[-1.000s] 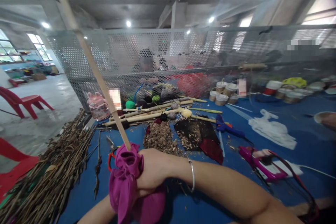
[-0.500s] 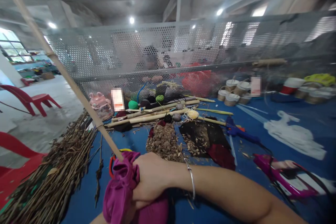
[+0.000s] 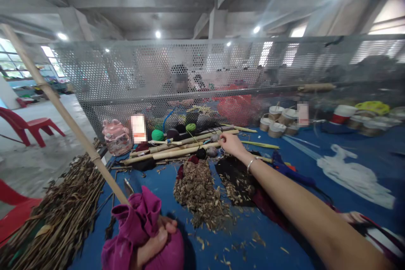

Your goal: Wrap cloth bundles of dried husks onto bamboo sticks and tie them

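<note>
My left hand (image 3: 156, 240) is wrapped round the gathered neck of a magenta cloth bundle (image 3: 167, 251) at the bottom. A bamboo pole (image 3: 71, 120) rises from the bundle's top, leaning to the upper left. Across the blue table (image 3: 164, 190), my right hand (image 3: 230, 144) reaches to the yarn balls, its fingers pinched together; what they hold is too small to make out. Beside it lie a grey yarn ball (image 3: 211, 151), a black one (image 3: 201, 153) and several bamboo sticks (image 3: 180, 151). Dry plant bits (image 3: 201, 194) are heaped between my hands.
Dry twigs (image 3: 69, 202) are piled at the left, near red chairs (image 3: 31, 125). A pink jar (image 3: 117, 137) stands at the back left. A blue glue gun (image 3: 289, 169), a white plastic bag (image 3: 354, 177) and covered cups (image 3: 276, 130) are at the right. People sit behind a perforated screen (image 3: 142, 71).
My right hand has left the magenta cloth and moved forward and right to the yarn balls. My left hand now shows round the cloth. The bundle and pole sit lower and further left in view.
</note>
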The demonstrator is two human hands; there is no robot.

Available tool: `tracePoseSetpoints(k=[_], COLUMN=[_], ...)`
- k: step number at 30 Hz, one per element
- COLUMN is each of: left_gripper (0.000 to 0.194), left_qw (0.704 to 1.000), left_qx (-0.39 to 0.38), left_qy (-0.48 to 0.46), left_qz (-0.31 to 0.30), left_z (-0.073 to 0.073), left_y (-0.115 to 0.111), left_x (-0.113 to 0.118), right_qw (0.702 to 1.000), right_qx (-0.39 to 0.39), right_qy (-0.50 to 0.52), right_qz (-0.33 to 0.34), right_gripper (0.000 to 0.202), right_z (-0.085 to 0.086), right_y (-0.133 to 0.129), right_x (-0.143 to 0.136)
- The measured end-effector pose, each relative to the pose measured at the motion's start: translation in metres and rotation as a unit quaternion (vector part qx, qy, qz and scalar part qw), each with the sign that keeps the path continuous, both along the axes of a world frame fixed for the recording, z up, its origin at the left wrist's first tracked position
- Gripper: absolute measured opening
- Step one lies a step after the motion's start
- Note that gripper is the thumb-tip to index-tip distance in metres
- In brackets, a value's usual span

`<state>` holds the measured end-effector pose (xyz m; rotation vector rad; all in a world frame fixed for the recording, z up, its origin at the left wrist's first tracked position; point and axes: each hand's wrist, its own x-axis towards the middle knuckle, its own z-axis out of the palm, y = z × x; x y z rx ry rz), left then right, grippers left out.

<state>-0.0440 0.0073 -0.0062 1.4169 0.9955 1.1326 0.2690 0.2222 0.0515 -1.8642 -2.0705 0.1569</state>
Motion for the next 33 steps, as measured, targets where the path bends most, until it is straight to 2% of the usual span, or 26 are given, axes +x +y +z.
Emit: tracePoseSetpoints(k=[2, 3, 6, 9, 13, 18, 21, 23, 24, 25, 26, 29, 30, 31, 33], left_gripper=[0.022, 0.022, 0.025, 0.031, 0.030, 0.027, 0.023, 0.016, 0.014, 0.015, 0.019, 0.051, 0.062, 0.069, 0.077], left_qw=[0.999, 0.998, 0.987, 0.971, 0.964, 0.967, 0.972, 0.975, 0.976, 0.976, 0.977, 0.978, 0.979, 0.979, 0.979], left_qx=[-0.022, -0.041, -0.111, -0.173, -0.188, -0.169, -0.146, -0.113, -0.101, -0.093, -0.093, -0.098, -0.094, -0.091, -0.085], left_qy=[-0.026, -0.037, -0.059, -0.098, -0.109, -0.136, -0.167, -0.187, -0.192, -0.194, -0.190, -0.169, -0.162, -0.155, -0.138], left_qz=[-0.019, -0.005, 0.100, 0.135, 0.157, 0.137, 0.080, 0.045, 0.031, 0.016, -0.002, -0.066, -0.085, -0.100, -0.119], left_z=[-0.008, -0.006, 0.014, 0.033, 0.032, 0.020, 0.013, 0.011, 0.011, 0.013, 0.015, 0.025, 0.029, 0.031, 0.035], left_y=[0.003, 0.002, -0.005, -0.005, 0.001, -0.001, -0.007, -0.011, -0.013, -0.015, -0.017, -0.022, -0.024, -0.025, -0.028], left_x=[-0.003, -0.003, 0.003, 0.010, 0.014, 0.013, 0.011, 0.011, 0.012, 0.013, 0.014, 0.016, 0.016, 0.015, 0.014], right_qw=[0.999, 0.998, 0.997, 0.995, 0.994, 0.993, 0.986, 0.976, 0.962, 0.936, 0.893, 0.709, 0.668, 0.643, 0.630], right_qx=[0.009, 0.005, -0.023, -0.045, -0.049, -0.008, -0.008, -0.032, -0.060, -0.102, -0.155, -0.319, -0.350, -0.364, -0.343], right_qy=[-0.019, -0.028, -0.050, -0.050, -0.022, 0.066, 0.158, 0.214, 0.264, 0.331, 0.411, 0.606, 0.630, 0.644, 0.660], right_qz=[-0.041, -0.049, -0.057, -0.075, -0.100, -0.099, -0.050, 0.000, 0.029, 0.061, 0.095, 0.171, 0.184, 0.197, 0.223], right_gripper=[0.038, 0.043, 0.044, 0.042, 0.043, 0.042, 0.044, 0.048, 0.051, 0.053, 0.052, 0.043, 0.039, 0.033, 0.025], right_z=[-0.007, -0.011, -0.023, -0.033, -0.037, -0.018, 0.004, 0.021, 0.028, 0.034, 0.039, 0.040, 0.037, 0.033, 0.023], right_y=[0.021, 0.029, 0.048, 0.061, 0.068, 0.051, 0.025, -0.003, -0.020, -0.039, -0.058, -0.118, -0.136, -0.152, -0.178], right_x=[0.008, 0.008, 0.002, -0.005, -0.007, -0.012, -0.018, -0.022, -0.024, -0.028, -0.032, -0.050, -0.058, -0.065, -0.079])
